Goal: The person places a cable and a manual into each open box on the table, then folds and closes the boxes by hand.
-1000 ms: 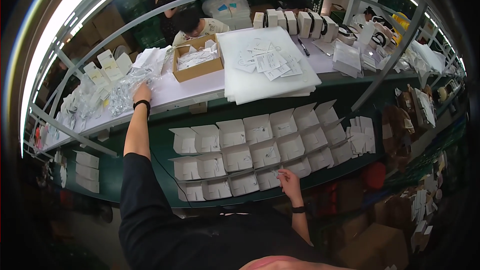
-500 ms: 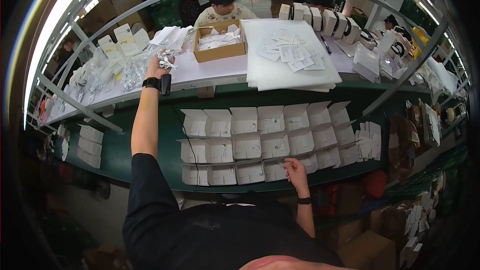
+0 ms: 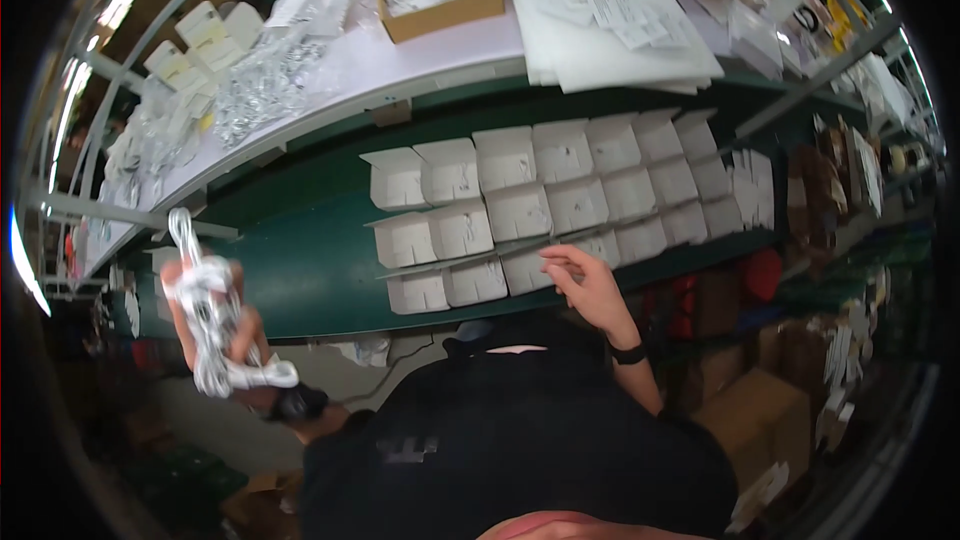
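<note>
A bundle of coiled white cables (image 3: 208, 315) is gripped in my left hand (image 3: 246, 333), lifted at the left beyond the green bench's near edge. The hand is slightly blurred, and the cables cover part of its fingers. My right hand (image 3: 592, 295) hovers over the front row of open white boxes (image 3: 505, 158), its fingers loosely bent and apart, with nothing in them. These boxes stand in three rows with their flaps up. Small white cables lie in some of them; others are too small or shaded to make out.
Behind the green bench (image 3: 300, 265) runs a raised pale shelf (image 3: 350, 70). On it are bagged cables (image 3: 265, 90), a brown carton (image 3: 440, 15) of white packets, and white foam sheets (image 3: 620, 65) with printed slips. Metal frame posts (image 3: 820, 80) slant at both sides.
My left hand has drawn back from the shelf toward me and down to the left, carrying the cables. My view has tilted lower. The right hand stays by the front boxes.
</note>
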`<state>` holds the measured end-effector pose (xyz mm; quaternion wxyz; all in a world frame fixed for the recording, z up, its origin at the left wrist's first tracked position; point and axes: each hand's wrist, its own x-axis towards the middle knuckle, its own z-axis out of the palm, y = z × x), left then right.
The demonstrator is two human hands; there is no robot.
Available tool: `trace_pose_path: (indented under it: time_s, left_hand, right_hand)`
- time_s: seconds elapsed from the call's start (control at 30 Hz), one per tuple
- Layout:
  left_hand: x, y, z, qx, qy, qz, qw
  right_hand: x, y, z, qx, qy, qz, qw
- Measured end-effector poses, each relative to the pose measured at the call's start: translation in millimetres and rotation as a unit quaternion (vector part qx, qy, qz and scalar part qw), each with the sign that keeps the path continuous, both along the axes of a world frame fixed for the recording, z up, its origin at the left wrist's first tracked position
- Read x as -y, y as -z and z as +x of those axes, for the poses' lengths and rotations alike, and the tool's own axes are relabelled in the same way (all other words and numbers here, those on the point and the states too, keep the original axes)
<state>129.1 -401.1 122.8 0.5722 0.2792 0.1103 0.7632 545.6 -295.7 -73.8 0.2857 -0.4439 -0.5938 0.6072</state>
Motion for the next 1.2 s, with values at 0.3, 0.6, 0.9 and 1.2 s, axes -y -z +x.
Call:
trace_pose_path:
  time_s: [0.3, 0.6, 0.9, 1.2]
  left_hand:
    - [-2.6, 188.7, 120.1, -0.029, 0.149, -0.415, 0.897]
    - [-41.4, 253.0, 186.7, 0.085, 0.264, -0.386, 0.88]
    - [-99.0, 300.3, 289.8, 0.061, 0.278, -0.4, 0.871]
    - [-133.5, 325.2, 377.2, 0.141, 0.24, -0.442, 0.853]
  right_hand:
    - [29.1, -29.0, -103.1, -0.04, -0.107, -0.057, 0.992]
    - [2.5, 10.8, -22.6, 0.088, -0.043, 0.131, 0.987]
    - [-71.7, 48.9, 82.1, 0.038, -0.058, 0.176, 0.982]
    - [-163.9, 117.4, 180.7, 0.278, 0.102, 0.252, 0.921]
